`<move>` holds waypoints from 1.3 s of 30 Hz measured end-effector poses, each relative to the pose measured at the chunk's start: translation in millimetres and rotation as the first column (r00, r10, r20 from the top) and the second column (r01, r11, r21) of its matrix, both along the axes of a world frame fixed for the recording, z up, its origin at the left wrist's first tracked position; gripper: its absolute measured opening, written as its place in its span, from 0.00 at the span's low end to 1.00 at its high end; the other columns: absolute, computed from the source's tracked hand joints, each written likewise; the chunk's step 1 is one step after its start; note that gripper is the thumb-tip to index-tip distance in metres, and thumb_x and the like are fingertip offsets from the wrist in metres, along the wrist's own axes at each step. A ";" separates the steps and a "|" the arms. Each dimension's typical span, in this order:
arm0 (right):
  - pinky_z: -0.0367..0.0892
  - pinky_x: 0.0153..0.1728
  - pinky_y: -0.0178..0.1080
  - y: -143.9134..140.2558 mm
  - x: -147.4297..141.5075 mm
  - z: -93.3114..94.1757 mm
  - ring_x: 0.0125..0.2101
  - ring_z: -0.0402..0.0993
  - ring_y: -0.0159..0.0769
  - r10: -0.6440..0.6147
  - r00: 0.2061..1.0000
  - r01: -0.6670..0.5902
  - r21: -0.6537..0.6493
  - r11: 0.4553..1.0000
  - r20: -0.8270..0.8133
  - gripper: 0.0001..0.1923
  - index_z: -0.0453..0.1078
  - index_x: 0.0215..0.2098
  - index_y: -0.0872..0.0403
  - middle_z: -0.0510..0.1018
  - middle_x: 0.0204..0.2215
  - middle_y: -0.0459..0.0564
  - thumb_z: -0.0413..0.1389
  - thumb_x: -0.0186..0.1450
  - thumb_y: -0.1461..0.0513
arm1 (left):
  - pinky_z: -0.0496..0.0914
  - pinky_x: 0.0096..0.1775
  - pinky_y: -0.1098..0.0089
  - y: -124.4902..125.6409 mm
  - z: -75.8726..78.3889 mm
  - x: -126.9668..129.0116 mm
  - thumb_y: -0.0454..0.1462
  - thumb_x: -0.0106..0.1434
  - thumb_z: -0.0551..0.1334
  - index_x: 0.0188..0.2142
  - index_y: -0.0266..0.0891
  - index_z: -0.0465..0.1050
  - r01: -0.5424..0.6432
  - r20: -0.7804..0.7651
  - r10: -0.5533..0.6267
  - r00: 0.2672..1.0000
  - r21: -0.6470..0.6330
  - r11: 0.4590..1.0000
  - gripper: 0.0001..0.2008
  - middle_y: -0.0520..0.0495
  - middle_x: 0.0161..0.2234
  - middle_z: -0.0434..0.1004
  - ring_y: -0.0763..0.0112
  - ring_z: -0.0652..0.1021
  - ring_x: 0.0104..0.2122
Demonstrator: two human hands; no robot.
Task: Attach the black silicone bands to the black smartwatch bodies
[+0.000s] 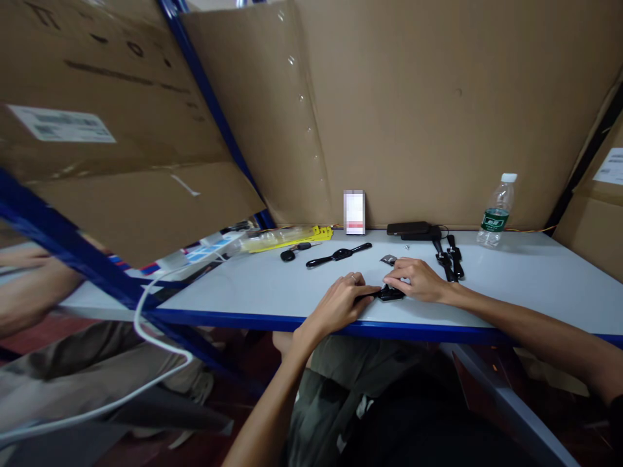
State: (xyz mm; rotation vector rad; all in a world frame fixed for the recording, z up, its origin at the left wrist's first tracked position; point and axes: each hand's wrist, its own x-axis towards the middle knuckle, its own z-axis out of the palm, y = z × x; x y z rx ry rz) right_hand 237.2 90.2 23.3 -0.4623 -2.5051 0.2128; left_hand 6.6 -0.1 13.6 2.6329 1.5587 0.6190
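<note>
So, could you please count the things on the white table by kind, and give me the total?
Black watches or straps lying free: 3
Black watch under both hands: 1
Plastic bottle: 1
Black flat device: 1
Small black key-like item: 1
White box: 1
Total: 8

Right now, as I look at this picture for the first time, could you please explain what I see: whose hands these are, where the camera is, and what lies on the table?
No machine here: a person works with bare hands. The camera sits on the person's head, looking forward and down. The left hand and right hand meet on a small black device near the front edge of the pale grey table with blue edge. Behind lie a black wristwatch with strap laid flat, two more black straps, a clear plastic water bottle with green label, a flat black box and a yellow packet. Brown cardboard walls stand around.
</note>
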 end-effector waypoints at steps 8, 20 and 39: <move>0.61 0.38 0.39 1.9 0.7 -0.4 0.34 0.68 0.36 -0.029 0.999 0.028 0.086 0.996 0.018 0.21 0.78 0.28 0.55 0.75 0.29 0.52 0.51 0.75 0.57 | 0.67 0.46 0.63 0.1 -1.0 -0.3 0.36 0.71 0.58 0.57 0.48 0.76 -0.003 0.001 0.003 1.000 0.000 1.000 0.18 0.44 0.40 0.72 0.62 0.73 0.42; 0.56 0.32 0.37 -2.7 -5.7 0.0 0.27 0.64 0.33 -0.143 0.990 0.142 -0.059 0.988 -0.005 0.21 0.69 0.21 0.55 0.69 0.22 0.46 0.52 0.71 0.59 | 0.67 0.46 0.62 0.7 -3.1 -0.8 0.35 0.71 0.58 0.57 0.48 0.76 -0.006 0.001 0.006 1.000 0.007 1.000 0.17 0.44 0.40 0.72 0.62 0.73 0.42; 0.62 0.33 0.37 13.9 16.7 24.2 0.32 0.71 0.35 0.109 0.926 0.027 -0.351 0.936 0.361 0.22 0.76 0.53 0.56 0.79 0.34 0.49 0.61 0.61 0.64 | 0.68 0.46 0.63 1.3 -3.2 -1.0 0.36 0.71 0.58 0.57 0.47 0.76 -0.003 0.007 0.003 1.000 0.008 1.000 0.18 0.44 0.40 0.72 0.62 0.73 0.42</move>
